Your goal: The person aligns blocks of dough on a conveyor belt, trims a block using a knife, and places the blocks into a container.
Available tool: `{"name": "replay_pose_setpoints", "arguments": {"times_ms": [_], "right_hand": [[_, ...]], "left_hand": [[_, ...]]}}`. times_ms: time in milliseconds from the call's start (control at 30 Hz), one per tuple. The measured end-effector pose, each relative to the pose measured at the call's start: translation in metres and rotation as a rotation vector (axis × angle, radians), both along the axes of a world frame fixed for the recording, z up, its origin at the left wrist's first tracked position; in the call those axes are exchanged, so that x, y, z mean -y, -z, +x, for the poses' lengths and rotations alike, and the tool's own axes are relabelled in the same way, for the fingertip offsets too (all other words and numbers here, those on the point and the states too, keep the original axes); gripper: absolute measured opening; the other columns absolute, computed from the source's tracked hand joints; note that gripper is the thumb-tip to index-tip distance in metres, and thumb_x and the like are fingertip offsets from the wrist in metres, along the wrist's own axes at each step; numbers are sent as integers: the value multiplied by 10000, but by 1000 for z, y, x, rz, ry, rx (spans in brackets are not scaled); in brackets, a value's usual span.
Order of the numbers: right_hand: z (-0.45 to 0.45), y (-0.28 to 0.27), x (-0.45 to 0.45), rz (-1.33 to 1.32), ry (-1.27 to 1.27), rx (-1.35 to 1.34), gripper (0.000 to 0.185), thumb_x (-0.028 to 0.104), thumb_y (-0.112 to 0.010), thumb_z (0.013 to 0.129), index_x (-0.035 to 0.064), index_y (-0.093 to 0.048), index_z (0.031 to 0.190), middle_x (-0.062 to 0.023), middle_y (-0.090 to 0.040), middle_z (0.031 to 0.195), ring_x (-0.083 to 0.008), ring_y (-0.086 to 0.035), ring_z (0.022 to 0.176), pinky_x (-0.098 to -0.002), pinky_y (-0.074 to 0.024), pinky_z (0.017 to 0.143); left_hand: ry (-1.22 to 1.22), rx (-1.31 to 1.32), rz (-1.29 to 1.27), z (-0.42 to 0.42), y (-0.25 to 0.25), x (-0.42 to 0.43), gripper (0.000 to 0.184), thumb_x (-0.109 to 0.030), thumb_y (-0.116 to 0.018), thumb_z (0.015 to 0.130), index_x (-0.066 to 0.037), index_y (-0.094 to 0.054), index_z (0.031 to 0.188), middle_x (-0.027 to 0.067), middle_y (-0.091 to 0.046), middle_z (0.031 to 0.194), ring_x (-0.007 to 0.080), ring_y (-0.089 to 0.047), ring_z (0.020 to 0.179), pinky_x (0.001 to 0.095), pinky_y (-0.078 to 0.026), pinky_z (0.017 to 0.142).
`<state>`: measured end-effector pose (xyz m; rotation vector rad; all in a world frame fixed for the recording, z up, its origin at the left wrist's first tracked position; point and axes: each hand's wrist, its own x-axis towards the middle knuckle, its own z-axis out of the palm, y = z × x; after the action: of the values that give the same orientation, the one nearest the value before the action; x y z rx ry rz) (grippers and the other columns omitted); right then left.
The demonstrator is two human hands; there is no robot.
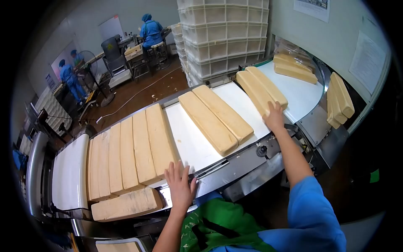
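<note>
Near the front edge of a white conveyor belt [187,140], my left hand [180,187] has its fingers spread at the near end of a long pale tan block [159,138]. That block is the rightmost of several standing side by side in a row. Farther right, my right hand [275,116] rests its outstretched fingers against the near end of a pair of similar blocks [262,88]. Between my hands another pair of blocks [214,119] lies slantwise on the belt. One more block [126,204] lies crosswise in front of the row.
A white curved surface [294,90] at right carries more blocks [294,69] beside clear plastic. Further blocks [339,101] sit at the far right edge. White crates [226,38] are stacked behind. People in blue [151,31] are at the back. A black knob [261,151] juts from the front rail.
</note>
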<state>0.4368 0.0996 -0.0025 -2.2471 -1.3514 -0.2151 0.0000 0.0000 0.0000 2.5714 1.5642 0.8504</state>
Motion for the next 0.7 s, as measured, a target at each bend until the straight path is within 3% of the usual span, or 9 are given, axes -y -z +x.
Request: {"name": "replay_pose_setpoints", "arguments": {"times_ms": [67, 100, 167, 233, 300, 333, 533, 633, 700], "right_hand": [[-20, -7, 10, 51, -147, -54, 606, 234, -651, 771, 56, -465, 1320, -248, -319, 1438, -443, -326, 1301, -435, -380, 1016], [7, -12, 27, -16, -145, -6, 606, 234, -651, 771, 56, -465, 1320, -248, -319, 1438, -443, -326, 1301, -435, -380, 1016], [31, -10, 34, 66, -292, -541, 540, 198, -612, 800, 32, -473, 1295, -264, -405, 1354, -422, -360, 1272, -448, -381, 1009], [59, -1, 18, -3, -271, -538, 528, 162, -602, 810, 39, -463, 1304, -256, -430, 1331, -409, -415, 1234, -440, -392, 1002], [66, 4, -2, 293, -1, 278, 507, 189, -638, 790, 59, -491, 1258, -237, -458, 1297, -406, -489, 1153, -419, -430, 957], [65, 7, -8, 303, -3, 263, 507, 189, -638, 790, 59, -491, 1258, -237, -458, 1297, -406, -489, 1153, -419, -430, 957], [45, -18, -9, -1, 9, -5, 421, 204, -675, 735, 51, -522, 1096, -181, -543, 1080, -360, -560, 979, -400, -466, 859], [108, 1, 4, 221, -384, -420, 266, 182, -584, 801, 59, -515, 1027, -125, -608, 867, -217, -578, 847, -359, -449, 790], [153, 14, -1, 127, -360, -837, 367, 227, -610, 831, 48, -529, 1142, -107, -632, 974, -189, -577, 905, -330, -453, 816]], "left_hand": [[-7, 39, 18, -3, 2, 3, 368, -166, -666, 798, -47, -580, 1136, 157, -416, 1356, 408, -245, 1355, 576, -125, 1123], [-7, 91, -45, 21, 9, 20, 368, -166, -666, 798, -47, -580, 1136, 157, -416, 1356, 408, -245, 1355, 576, -125, 1123], [-32, 74, -45, 27, 9, 25, 382, -194, -671, 807, -27, -593, 1141, 185, -435, 1323, 413, -275, 1336, 587, -155, 1108], [-40, 42, -38, 16, 4, 20, 377, -196, -669, 810, -29, -594, 1139, 184, -439, 1320, 412, -271, 1339, 590, -149, 1109], [-55, 7, -16, 7, -1, 10, 373, -198, -666, 812, -31, -595, 1137, 182, -443, 1316, 412, -267, 1342, 592, -142, 1110], [-62, -8, -7, 5, -1, 7, 372, -200, -664, 814, -33, -594, 1139, 181, -446, 1314, 412, -262, 1345, 595, -137, 1111], [-103, -2, 9, 1, 0, 1, 374, -207, -658, 819, -44, -588, 1148, 180, -445, 1315, 414, -253, 1350, 603, -129, 1112], [-121, 12, 14, 2, 0, 2, 377, -208, -663, 817, -45, -588, 1149, 185, -443, 1310, 419, -253, 1348, 613, -136, 1106], [-101, 25, 5, 4, -1, 0, 356, -193, -653, 818, -58, -586, 1140, 171, -426, 1319, 422, -242, 1355, 614, -124, 1107]]}}
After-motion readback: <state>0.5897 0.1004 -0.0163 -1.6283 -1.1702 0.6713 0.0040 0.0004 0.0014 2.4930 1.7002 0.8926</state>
